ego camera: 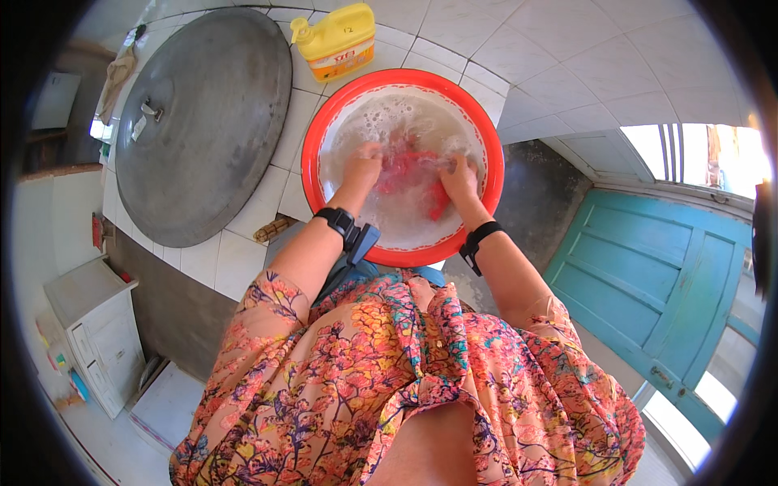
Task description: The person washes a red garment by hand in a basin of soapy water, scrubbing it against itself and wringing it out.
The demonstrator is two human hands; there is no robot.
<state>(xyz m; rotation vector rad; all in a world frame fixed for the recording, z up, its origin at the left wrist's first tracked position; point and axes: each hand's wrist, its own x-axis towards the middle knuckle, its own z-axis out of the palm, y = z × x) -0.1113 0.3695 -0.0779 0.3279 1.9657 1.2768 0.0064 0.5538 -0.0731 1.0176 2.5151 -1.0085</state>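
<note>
A red-rimmed enamel basin (312,164) holds cloudy, sudsy water (383,225). Red cloth (413,167) lies in the water, partly submerged and blurred by splashing. At the basin's left side, my left hand (363,163) dips its fingertips into the suds beside the cloth; the water hides what they grip. My right hand (460,177) is curled on the cloth at the right, with a red piece hanging below its fingers. Both wrists wear black straps with devices.
A large round metal lid (213,127) lies on the white-tiled counter (228,255) to the left. Behind the basin stands a yellow pump jug (337,42). A bundled straw brush (273,229) is near the counter edge. A turquoise door (650,261) is at the right.
</note>
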